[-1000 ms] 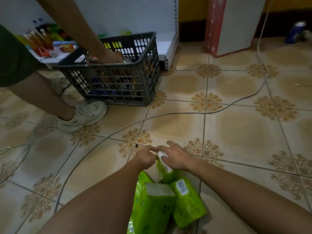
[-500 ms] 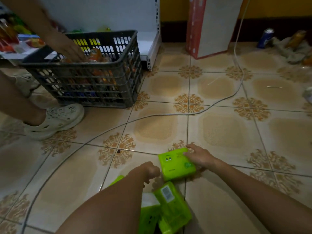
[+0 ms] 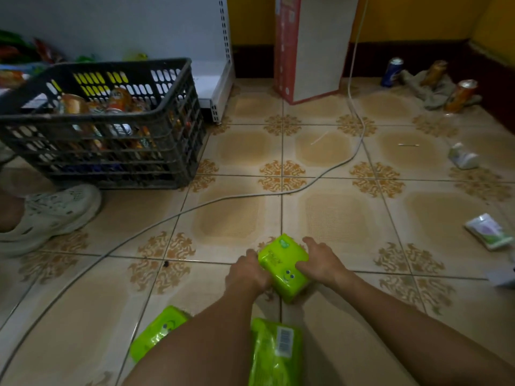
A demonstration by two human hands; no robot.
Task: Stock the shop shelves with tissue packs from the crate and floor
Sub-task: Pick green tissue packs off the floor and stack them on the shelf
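Tissue pack [image 3: 282,267] btwn both hands, on floor [image 3: 228,218]

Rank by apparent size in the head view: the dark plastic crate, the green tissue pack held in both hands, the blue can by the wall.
1. Dark plastic crate
2. Green tissue pack, though nearer the camera
3. Blue can, farthest away

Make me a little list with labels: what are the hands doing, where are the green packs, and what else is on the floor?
Left hand: grips the near-left side of the held green pack
Right hand: grips its right side
Other green packs: one left of the left forearm, one between the forearms
Crate: far left, holds drink cans
Floor: white cable, three cans far right, a pale packet at right
Someone else: a white shoe at left
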